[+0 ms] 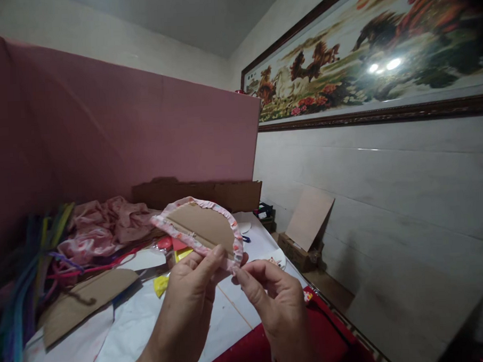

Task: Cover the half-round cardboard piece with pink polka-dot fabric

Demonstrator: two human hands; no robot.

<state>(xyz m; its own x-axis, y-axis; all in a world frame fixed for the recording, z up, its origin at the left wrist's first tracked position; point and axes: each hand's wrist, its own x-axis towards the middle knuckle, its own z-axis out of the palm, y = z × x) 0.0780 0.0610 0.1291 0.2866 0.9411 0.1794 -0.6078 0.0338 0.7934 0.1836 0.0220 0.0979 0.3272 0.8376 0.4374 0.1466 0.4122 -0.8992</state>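
Note:
I hold up a half-round piece of cardboard (205, 225) whose edge is wrapped in pink flowered fabric (237, 244). My left hand (190, 300) grips its straight lower edge, thumb pressed on the fabric. My right hand (276, 302) pinches the fabric at the lower right corner of the piece. Both hands are closed on it, above a table covered with white paper (143, 324).
A heap of pink fabric (103, 227) and coloured pipe cleaners (25, 276) lie at the left. Cardboard scraps (82, 302), yellow bits (161, 285) and a red cloth (249, 357) sit on the table. A pink board (123, 133) stands behind. A cardboard box (298, 250) rests by the wall.

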